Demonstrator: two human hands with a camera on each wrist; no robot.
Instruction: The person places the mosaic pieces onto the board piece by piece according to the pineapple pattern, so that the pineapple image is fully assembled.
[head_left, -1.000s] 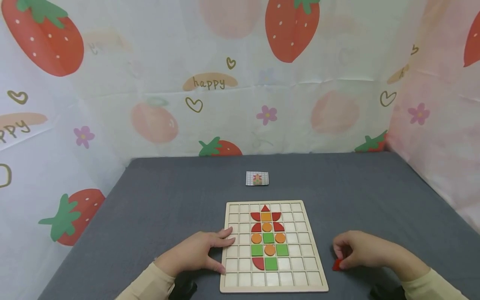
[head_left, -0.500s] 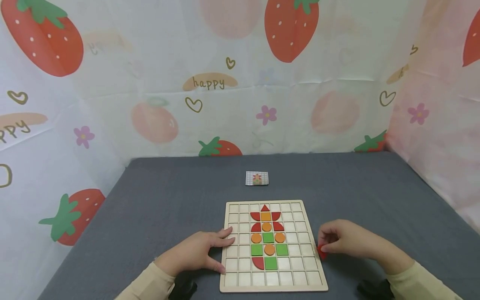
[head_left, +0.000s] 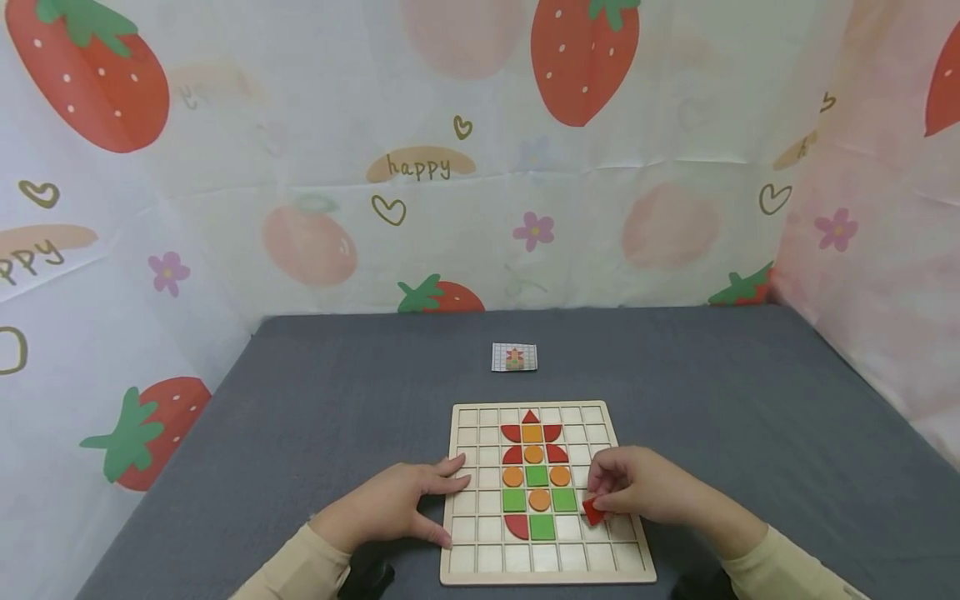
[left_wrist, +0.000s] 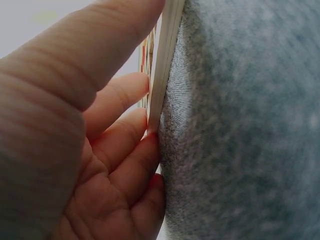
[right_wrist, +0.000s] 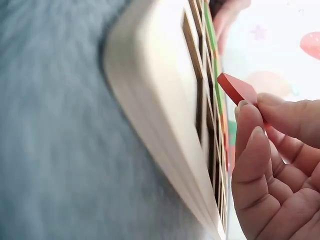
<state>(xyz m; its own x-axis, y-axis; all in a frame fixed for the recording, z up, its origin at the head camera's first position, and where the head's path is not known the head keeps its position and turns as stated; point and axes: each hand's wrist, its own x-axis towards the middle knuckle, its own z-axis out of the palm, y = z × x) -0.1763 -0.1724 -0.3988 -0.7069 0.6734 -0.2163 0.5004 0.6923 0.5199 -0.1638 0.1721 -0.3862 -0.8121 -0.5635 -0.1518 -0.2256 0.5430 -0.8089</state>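
Note:
A wooden grid board lies on the grey cloth, with red, orange and green shape pieces set in its middle columns. My left hand rests at the board's left edge, its fingers spread; the left wrist view shows fingertips touching the rim. Over the right part of the board, my right hand pinches a red piece between thumb and fingers. In the right wrist view that red piece is tilted and held above the grid. Its full outline is partly hidden by the fingers. A green square sits left of it.
A small pattern card with a printed coloured figure lies behind the board. Grey cloth covers the table. A strawberry-print curtain hangs at the back and sides.
My right hand has moved left from the cloth beside the board to over its right-hand squares, carrying the red piece. The left hand has stayed at the board's edge.

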